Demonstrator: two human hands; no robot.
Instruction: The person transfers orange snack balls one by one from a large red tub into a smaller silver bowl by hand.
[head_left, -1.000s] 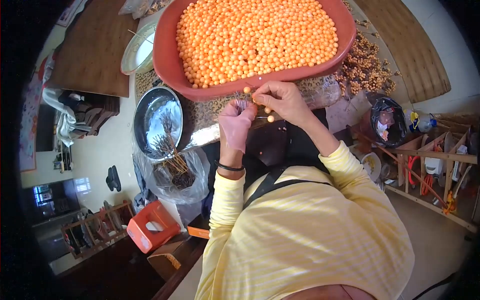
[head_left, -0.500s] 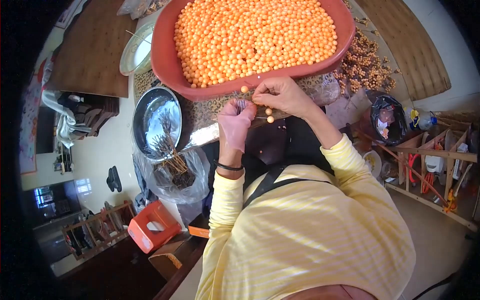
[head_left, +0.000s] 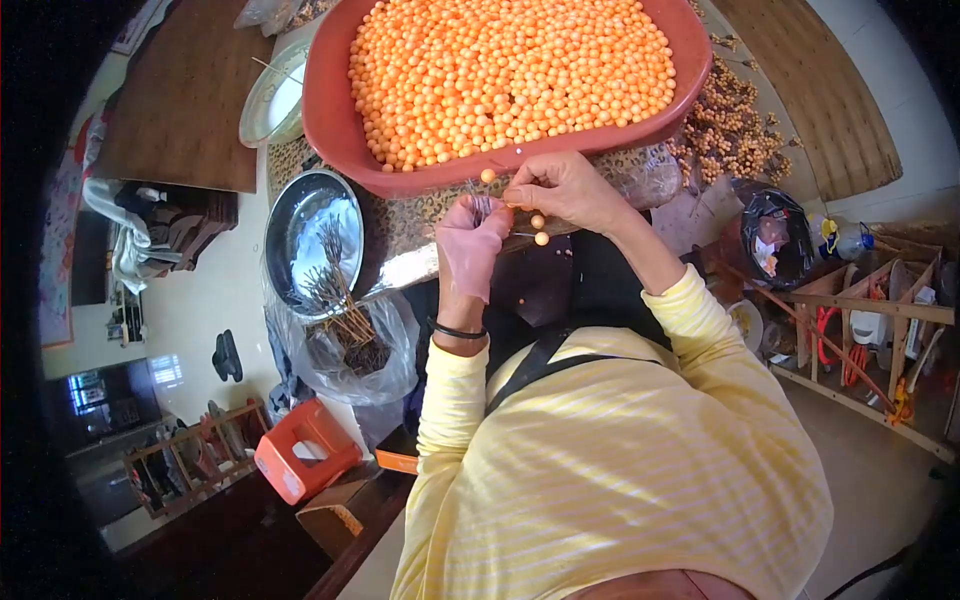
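My left hand, in a thin pinkish covering, is closed around thin stems. Orange beads stand out from the stems: one bead above the fingers, another bead to the right. My right hand meets it from the right, thumb and forefinger pinched at the stems; what lies between those fingertips is too small to make out. Just beyond both hands is a red tub full of orange beads.
A metal basin and a bundle of dark twigs are at the left. Beaded sprigs lie right of the tub, near a black-lined bin. A white-filled bowl is upper left, an orange stool lower left.
The bead above my left hand has shifted very slightly upward. Both hands stay in nearly the same place, still closed.
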